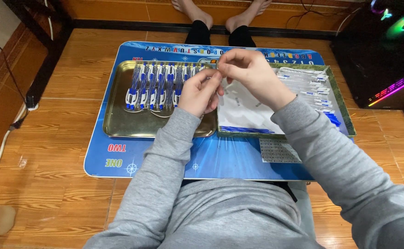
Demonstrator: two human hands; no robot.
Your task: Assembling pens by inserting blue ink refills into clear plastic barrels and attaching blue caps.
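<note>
My left hand [200,92] and my right hand [248,71] meet above the middle of a low blue table [211,157], both pinching a small pen part between fingertips; the part is mostly hidden by my fingers. Under my left hand, a gold metal tray [119,120] holds a row of several assembled blue-and-white pens [158,85]. Below my right hand, a green-rimmed tray [342,117] holds a white sheet [243,113], clear pen barrels [303,78] and blue refills [246,130].
A small printed sheet [279,151] lies on the table's near edge. Another person's bare feet [220,14] rest beyond the table. A computer case with coloured lights [386,55] stands at the right. Cables [8,124] run along the left wall on the wooden floor.
</note>
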